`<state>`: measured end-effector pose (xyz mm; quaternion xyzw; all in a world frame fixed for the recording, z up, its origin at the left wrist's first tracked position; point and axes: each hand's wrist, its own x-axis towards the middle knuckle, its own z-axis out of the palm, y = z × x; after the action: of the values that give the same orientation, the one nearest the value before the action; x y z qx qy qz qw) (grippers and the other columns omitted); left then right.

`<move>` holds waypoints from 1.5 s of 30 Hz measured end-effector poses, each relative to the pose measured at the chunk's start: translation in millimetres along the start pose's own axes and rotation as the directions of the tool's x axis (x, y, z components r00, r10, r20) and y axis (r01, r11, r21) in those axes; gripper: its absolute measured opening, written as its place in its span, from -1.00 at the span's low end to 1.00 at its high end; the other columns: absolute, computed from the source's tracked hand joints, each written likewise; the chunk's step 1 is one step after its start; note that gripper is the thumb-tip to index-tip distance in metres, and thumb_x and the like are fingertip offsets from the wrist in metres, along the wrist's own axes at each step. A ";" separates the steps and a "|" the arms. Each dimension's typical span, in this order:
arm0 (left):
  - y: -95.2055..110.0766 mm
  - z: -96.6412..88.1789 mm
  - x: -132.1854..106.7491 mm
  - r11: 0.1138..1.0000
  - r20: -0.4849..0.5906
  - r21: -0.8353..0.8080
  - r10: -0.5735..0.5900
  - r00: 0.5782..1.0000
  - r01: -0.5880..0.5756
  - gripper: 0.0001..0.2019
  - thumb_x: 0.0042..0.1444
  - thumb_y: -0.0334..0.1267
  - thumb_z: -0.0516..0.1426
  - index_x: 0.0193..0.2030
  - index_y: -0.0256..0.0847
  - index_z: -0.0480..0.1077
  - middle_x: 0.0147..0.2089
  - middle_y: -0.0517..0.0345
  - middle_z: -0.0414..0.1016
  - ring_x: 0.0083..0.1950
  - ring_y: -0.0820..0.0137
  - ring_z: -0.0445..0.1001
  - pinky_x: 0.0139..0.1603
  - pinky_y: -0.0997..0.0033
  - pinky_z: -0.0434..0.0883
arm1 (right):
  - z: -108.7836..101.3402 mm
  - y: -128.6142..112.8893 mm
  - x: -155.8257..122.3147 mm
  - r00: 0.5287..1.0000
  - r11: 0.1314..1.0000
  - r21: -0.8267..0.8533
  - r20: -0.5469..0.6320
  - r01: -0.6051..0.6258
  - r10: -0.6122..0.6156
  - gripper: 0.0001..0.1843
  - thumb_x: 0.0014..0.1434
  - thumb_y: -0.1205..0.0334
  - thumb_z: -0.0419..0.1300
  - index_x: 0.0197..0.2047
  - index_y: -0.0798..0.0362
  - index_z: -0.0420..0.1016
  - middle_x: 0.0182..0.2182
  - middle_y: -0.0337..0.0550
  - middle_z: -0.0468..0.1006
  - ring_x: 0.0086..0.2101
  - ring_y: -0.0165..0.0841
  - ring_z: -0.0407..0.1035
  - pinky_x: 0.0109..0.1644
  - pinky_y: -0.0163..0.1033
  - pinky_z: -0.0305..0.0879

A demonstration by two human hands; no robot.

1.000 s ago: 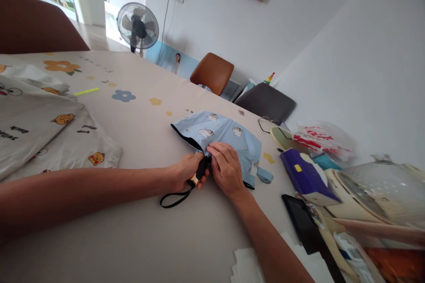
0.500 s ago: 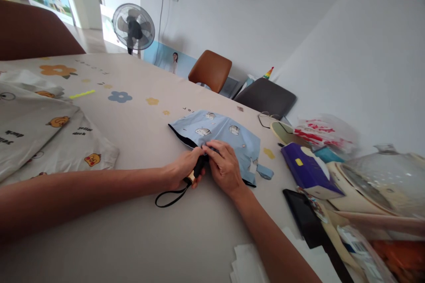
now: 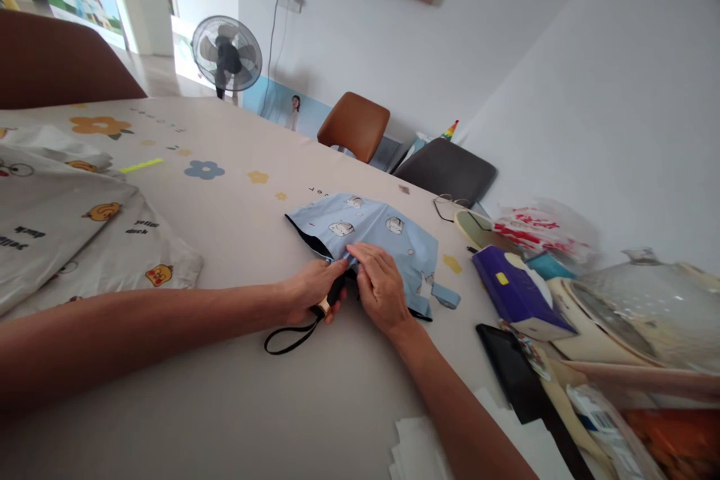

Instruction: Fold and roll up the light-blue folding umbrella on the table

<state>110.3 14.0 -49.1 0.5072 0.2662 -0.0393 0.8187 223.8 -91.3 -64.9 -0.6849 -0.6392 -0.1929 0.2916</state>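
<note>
A light blue folding umbrella [image 3: 378, 229] with a cartoon animal print and black lining lies on the table, its canopy folded and loosely spread. My left hand [image 3: 318, 289] is closed around its black handle, the thumb at the canopy's near edge. A black wrist loop [image 3: 291, 339] hangs from the handle end onto the tabletop. My right hand [image 3: 381, 283] is closed at the near edge of the canopy, fingers together on the cloth just right of my left thumb. Its palm side is hidden. The blue closing strap [image 3: 446, 296] sticks out at the right.
A pale duck-print cloth [image 3: 124, 236] lies on the left of the table [image 3: 236, 397]. On the right are a purple tissue box [image 3: 517, 292], glasses [image 3: 450, 206], a black phone-like device [image 3: 506, 364], white papers [image 3: 419, 450] and a clear domed cover [image 3: 652, 300]. Chairs [image 3: 354, 126] stand beyond.
My right fingers have shifted slightly and lie flatter on the cloth. My left thumb reaches a little further over the canopy edge. The view has tilted slightly upward.
</note>
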 end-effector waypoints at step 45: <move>-6.0 -1.2 6.1 0.998 0.020 -0.007 0.069 0.997 -0.069 -0.74 0.21 -0.13 -0.06 -0.47 -0.17 0.11 -0.63 0.29 0.23 -0.70 0.51 0.19 -0.72 0.51 0.15 | 21.4 48.0 112.2 0.789 0.942 -0.025 0.539 -0.333 0.294 -0.60 0.24 0.04 -0.06 -0.34 0.04 0.54 -0.21 -0.01 0.59 -0.09 -0.14 0.43 0.05 0.03 0.25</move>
<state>113.0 13.4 -57.2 0.5133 0.2404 -0.0153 0.8237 281.0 7.6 -16.9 -0.7969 -0.5787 0.0796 0.1537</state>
